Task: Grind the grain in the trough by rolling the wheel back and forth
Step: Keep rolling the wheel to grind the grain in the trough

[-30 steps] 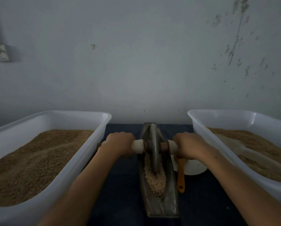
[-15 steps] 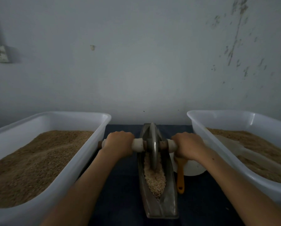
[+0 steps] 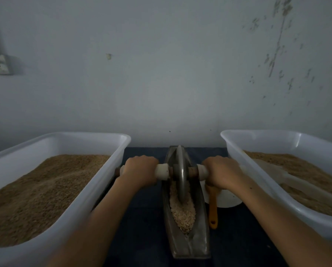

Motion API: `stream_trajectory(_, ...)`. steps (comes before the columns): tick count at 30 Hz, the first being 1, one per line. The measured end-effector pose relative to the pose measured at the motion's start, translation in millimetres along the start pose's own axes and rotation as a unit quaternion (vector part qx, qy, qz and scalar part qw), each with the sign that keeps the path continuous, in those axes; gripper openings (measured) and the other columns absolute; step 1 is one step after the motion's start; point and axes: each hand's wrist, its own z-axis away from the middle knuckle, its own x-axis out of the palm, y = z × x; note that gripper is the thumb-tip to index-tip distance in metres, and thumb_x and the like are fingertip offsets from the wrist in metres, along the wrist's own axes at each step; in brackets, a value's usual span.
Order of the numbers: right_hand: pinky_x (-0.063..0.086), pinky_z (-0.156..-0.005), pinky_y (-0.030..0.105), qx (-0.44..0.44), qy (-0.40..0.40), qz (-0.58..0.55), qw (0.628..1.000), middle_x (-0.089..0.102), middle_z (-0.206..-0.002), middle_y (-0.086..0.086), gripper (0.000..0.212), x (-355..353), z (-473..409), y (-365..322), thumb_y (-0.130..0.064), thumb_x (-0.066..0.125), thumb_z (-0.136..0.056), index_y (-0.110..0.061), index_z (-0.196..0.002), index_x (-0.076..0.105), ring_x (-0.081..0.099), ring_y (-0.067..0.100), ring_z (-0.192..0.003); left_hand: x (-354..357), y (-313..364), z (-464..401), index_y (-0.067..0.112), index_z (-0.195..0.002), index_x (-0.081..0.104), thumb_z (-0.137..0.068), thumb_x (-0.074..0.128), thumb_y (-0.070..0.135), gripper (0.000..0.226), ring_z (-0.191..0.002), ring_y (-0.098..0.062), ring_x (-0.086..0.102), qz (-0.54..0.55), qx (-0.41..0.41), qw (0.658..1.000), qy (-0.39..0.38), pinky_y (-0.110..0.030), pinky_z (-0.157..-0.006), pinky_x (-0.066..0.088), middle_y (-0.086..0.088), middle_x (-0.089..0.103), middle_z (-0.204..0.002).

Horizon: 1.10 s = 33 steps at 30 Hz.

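Nearest the viewer, a boat-shaped metal trough (image 3: 188,241) lies lengthwise on dark cloth (image 3: 145,218), coarse pale grain (image 3: 182,212) heaped in its groove. Upright in the grain stands a thin metal wheel (image 3: 181,176); the left hand (image 3: 140,173) and right hand (image 3: 222,173) each clench its axle handle (image 3: 162,171). Either side sit white plastic tubs (image 3: 111,166) of sandy meal.

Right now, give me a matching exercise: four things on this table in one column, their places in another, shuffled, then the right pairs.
Things:
1. wheel
2. left hand
3. orange handle
4. scoop

Places:
A. in the right tub, on the grain
B. standing in the trough
C. beside the trough, on its right
D. gripping the axle left of the wheel

Pairs: 1-B, 2-D, 3-C, 4-A
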Motion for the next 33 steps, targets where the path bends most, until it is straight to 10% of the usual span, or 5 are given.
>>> stream_trajectory(8, 0.039, -0.077, 0.029, -0.005, 0.160, -0.024, 0.987, 0.062, -0.089, -0.006, 0.018, 22.0, 1.3, -0.3, -0.023, 0.064, -0.082, -0.027, -0.086, 0.047, 0.060, 0.017, -0.087, 10.8, 6.8, 3.6, 0.021, -0.104, 0.046, -0.089, 0.055, 0.030, 0.019, -0.088, -0.016, 0.060, -0.029, -0.005, 0.984, 0.175, -0.027, -0.071, 0.036, 0.003, 0.062, -0.099)
stream_trajectory(19, 0.051, -0.071, 0.027, 0.001, -0.184, -0.001, 0.983, 0.069, -0.100, 0.007, 0.027, -24.7, 12.0, -3.4, -0.022, 0.069, -0.083, -0.012, -0.107, 0.065, 0.063, 0.015, -0.080, -13.7, -1.7, 5.2, 0.014, -0.113, 0.058, -0.080, 0.070, 0.030, 0.039, -0.086, -0.018, 0.058, 0.032, 0.018, 0.989, -0.147, -0.030, -0.077, 0.046, -0.004, 0.063, -0.100)
stream_trajectory(24, 0.050, -0.069, 0.024, 0.000, -0.241, -0.016, 0.970, 0.069, -0.107, 0.010, 0.031, -29.6, 13.5, -4.2, -0.019, 0.069, -0.085, -0.008, -0.114, 0.064, 0.061, 0.014, -0.079, -13.5, -4.5, 5.4, 0.018, -0.078, 0.058, -0.081, 0.071, 0.024, 0.014, -0.059, -0.006, 0.057, 0.104, 0.026, 0.966, -0.235, -0.020, -0.058, 0.042, 0.005, 0.060, -0.067)
stream_trajectory(33, 0.043, -0.068, 0.028, 0.006, -0.024, -0.022, 0.999, 0.064, -0.089, -0.001, 0.008, -3.1, 4.1, -1.2, -0.022, 0.064, -0.082, -0.023, -0.085, 0.056, 0.061, 0.016, -0.080, -5.8, 5.9, 4.4, 0.018, -0.110, 0.056, -0.085, 0.061, 0.029, 0.028, -0.098, -0.022, 0.061, -0.024, 0.008, 0.999, 0.028, -0.033, -0.078, 0.043, -0.004, 0.064, -0.108)
